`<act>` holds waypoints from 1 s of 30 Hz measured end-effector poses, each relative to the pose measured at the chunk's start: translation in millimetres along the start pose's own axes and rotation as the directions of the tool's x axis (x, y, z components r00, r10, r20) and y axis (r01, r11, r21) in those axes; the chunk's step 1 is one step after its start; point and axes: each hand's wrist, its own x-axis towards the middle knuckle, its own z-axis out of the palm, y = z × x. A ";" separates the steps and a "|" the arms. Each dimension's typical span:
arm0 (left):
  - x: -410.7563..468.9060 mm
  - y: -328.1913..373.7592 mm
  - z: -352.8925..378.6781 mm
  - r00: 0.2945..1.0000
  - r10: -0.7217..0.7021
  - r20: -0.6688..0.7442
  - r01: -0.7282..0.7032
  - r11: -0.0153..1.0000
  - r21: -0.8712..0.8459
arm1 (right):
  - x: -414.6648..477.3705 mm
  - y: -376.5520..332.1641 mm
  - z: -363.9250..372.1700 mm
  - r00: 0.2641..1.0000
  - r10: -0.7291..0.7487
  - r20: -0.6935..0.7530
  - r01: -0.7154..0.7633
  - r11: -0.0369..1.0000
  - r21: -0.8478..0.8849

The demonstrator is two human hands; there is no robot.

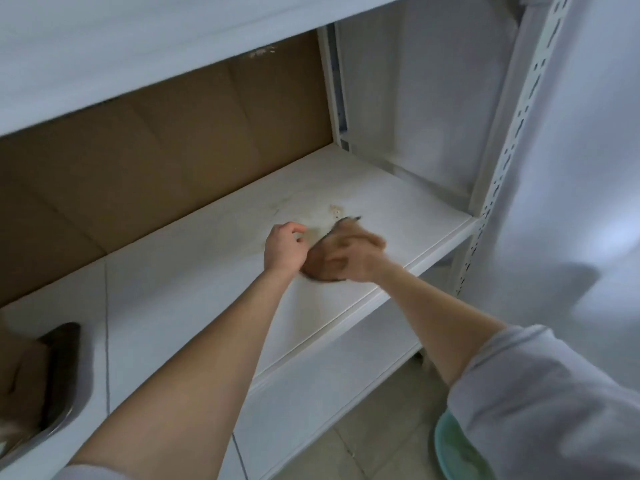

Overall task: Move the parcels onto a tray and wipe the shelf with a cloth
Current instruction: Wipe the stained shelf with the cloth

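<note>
A white shelf (pixel 398 209) runs across the view with a yellowish stain (pixel 334 213) near its middle. My right hand (pixel 356 256) presses a brown cloth (pixel 320 261) onto the shelf just in front of the stain; hand and cloth are blurred. My left hand (pixel 284 247) hovers right beside the cloth with its fingers loosely curled, holding nothing. At the far left a metal tray (pixel 64 368) sits on the shelf with a brown parcel (pixel 24 379) in it, partly cut off by the frame edge.
Brown cardboard (pixel 166 161) lines the back of the shelf. A white perforated upright (pixel 512 116) stands at the right. Another shelf board (pixel 138 53) hangs overhead, a lower one (pixel 329 386) below. A green round object (pixel 457 452) lies near the floor at bottom right.
</note>
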 end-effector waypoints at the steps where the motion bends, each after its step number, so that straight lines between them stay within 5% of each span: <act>1: -1.4 -11.5 -9.3 1.000 -0.030 -0.001 0.030 1.000 -0.004 | -0.9 4.8 -2.9 0.993 0.104 -0.054 -0.105 0.994 -0.012; 4: -11.1 -46.2 -34.0 0.993 -0.119 0.008 0.119 0.991 -0.054 | -5.0 -4.1 -3.0 0.937 0.328 -0.117 -0.339 0.935 -0.099; 6: -19.6 -66.9 -48.5 0.990 -0.143 0.010 0.143 0.988 -0.066 | -4.6 -29.5 5.1 0.936 0.343 -0.081 -0.351 0.925 -0.141; 17: -49.9 -172.4 -130.3 0.937 -0.348 0.017 0.347 0.937 0.029 | 30.4 -210.7 109.6 0.981 -0.057 0.183 0.111 0.948 -0.299; 23: -58.6 -223.4 -166.6 0.893 -0.449 -0.040 0.451 0.890 0.066 | 50.1 -285.7 145.9 0.957 -0.145 0.250 0.219 0.929 -0.298; 30: -59.0 -255.9 -192.2 0.912 -0.406 -0.059 0.410 0.906 0.100 | 53.3 -347.4 170.7 0.911 -0.293 0.289 0.357 0.913 -0.198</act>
